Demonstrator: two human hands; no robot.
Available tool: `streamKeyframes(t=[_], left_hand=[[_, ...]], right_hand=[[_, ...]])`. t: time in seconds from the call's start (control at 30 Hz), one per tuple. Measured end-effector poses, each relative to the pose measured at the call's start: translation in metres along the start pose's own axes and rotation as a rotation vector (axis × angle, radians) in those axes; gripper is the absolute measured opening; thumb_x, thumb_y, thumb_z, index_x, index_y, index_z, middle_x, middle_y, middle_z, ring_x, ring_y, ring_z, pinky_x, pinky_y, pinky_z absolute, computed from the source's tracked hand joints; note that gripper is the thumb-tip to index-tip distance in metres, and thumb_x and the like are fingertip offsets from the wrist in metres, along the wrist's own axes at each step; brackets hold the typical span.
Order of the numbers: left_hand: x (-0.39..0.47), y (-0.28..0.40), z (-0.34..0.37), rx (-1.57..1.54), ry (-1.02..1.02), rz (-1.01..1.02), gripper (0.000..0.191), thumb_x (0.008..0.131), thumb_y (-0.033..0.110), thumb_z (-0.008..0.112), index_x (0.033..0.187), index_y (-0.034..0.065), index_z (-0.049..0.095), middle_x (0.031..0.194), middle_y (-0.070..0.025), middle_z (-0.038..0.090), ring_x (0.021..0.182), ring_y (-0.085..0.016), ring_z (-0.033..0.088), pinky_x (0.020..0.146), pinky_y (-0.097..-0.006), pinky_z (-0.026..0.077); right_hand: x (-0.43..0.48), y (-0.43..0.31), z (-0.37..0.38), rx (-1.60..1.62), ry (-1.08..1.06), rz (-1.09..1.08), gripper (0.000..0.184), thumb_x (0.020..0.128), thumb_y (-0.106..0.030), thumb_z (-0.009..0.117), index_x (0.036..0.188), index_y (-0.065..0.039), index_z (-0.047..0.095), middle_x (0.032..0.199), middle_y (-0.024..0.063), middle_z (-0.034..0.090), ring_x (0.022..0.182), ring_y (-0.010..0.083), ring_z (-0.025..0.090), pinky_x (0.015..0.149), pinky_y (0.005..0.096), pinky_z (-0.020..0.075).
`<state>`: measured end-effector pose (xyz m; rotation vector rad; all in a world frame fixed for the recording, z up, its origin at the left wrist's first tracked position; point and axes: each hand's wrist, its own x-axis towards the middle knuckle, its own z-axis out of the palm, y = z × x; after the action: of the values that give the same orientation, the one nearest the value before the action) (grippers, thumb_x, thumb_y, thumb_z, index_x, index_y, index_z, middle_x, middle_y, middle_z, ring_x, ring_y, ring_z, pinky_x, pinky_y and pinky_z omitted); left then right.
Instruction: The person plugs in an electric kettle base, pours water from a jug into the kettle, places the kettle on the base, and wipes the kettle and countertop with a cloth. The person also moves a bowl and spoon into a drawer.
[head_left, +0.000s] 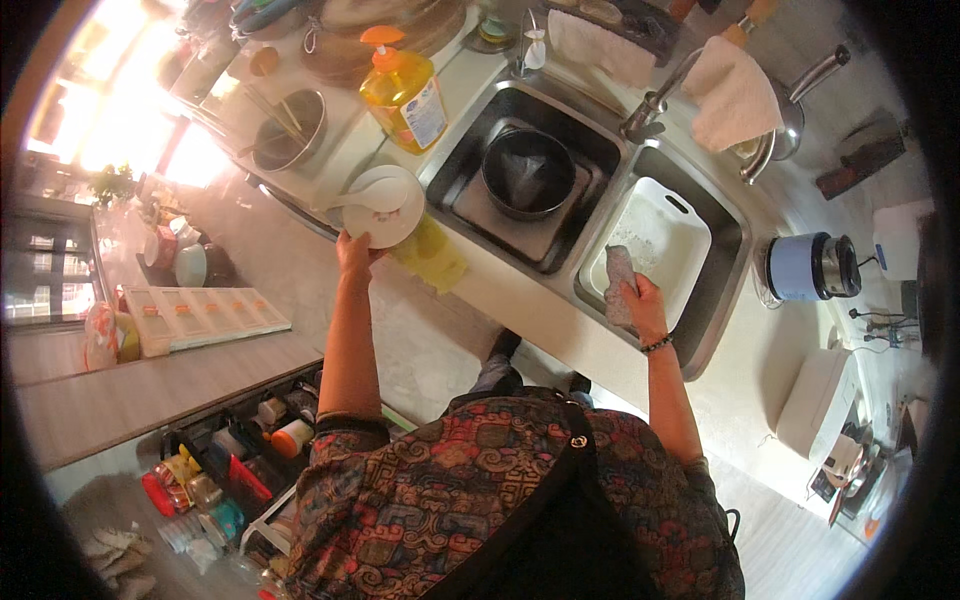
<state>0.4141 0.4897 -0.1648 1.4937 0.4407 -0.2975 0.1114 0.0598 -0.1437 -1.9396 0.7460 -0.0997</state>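
Note:
At the counter's left part, my left hand grips the near rim of a small white plate. A white spoon lies across the dishes there; whether a second dish sits under it I cannot tell. Part of a yellow cloth or glove hangs over the counter edge beside the plate. My right hand holds a bunched grey cloth over the near left side of a white plastic basin. The basin stands in the right sink bowl, with suds and cloudy water inside.
A dark round pan sits in the left sink bowl. Behind are a yellow soap pump bottle, a pot with chopsticks and the faucet, beside a hanging cloth. An open drawer of jars lies behind left.

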Motion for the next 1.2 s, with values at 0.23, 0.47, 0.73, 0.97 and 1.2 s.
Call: streamKeyframes(t=[0.23, 0.47, 0.73, 0.97, 1.2], left_hand=[[-0.034, 0.020, -0.009, 0.009, -0.104, 0.006, 0.043, 0.083, 0.002, 0.049, 0.126, 0.0029, 0.045, 0.111, -0.0168, 0.059, 0.089, -0.031, 0.066, 0.067, -0.0429, 0.060], [-0.091, 0.032, -0.031, 0.098, -0.118, 0.035, 0.044, 0.086, 0.005, 0.052, 0.129, 0.0020, 0.043, 0.112, -0.0166, 0.060, 0.089, -0.029, 0.066, 0.067, -0.0415, 0.060], [-0.136, 0.032, -0.069, 0.058, -0.088, 0.032, 0.042, 0.087, 0.003, 0.050, 0.128, 0.0032, 0.043, 0.112, -0.0138, 0.060, 0.088, -0.026, 0.067, 0.066, -0.0394, 0.060], [-0.170, 0.023, -0.104, 0.033, -0.012, 0.028, 0.043, 0.086, 0.004, 0.052, 0.127, 0.0027, 0.044, 0.112, -0.0128, 0.060, 0.088, -0.023, 0.066, 0.065, -0.0359, 0.059], [-0.195, 0.023, -0.111, -0.095, -0.011, 0.084, 0.044, 0.084, 0.005, 0.054, 0.128, 0.0027, 0.046, 0.111, -0.0115, 0.061, 0.090, -0.021, 0.065, 0.068, -0.0355, 0.058]], right_hand=[[0.004, -0.054, 0.012, 0.069, -0.072, -0.125, 0.022, 0.085, -0.015, 0.058, 0.099, 0.001, 0.058, 0.075, 0.0138, 0.060, 0.068, 0.0170, 0.056, 0.065, 0.0321, 0.0461], [0.016, -0.102, 0.064, 0.085, -0.204, -0.265, 0.023, 0.083, -0.014, 0.059, 0.101, 0.001, 0.055, 0.080, 0.0156, 0.059, 0.070, 0.0210, 0.055, 0.067, 0.0333, 0.0455], [0.040, -0.112, 0.123, -0.062, -0.261, -0.329, 0.027, 0.083, -0.016, 0.059, 0.104, 0.001, 0.057, 0.084, 0.0200, 0.063, 0.078, 0.0304, 0.063, 0.070, 0.0383, 0.0475], [0.073, -0.117, 0.141, 0.276, -0.237, -0.223, 0.029, 0.082, -0.018, 0.061, 0.100, 0.004, 0.059, 0.073, 0.0122, 0.062, 0.071, 0.0142, 0.057, 0.066, 0.0322, 0.0470], [0.095, -0.157, 0.158, -0.565, 0.117, -0.684, 0.047, 0.081, -0.031, 0.060, 0.120, -0.005, 0.052, 0.114, 0.0194, 0.059, 0.101, 0.0361, 0.058, 0.084, 0.0477, 0.0464]])
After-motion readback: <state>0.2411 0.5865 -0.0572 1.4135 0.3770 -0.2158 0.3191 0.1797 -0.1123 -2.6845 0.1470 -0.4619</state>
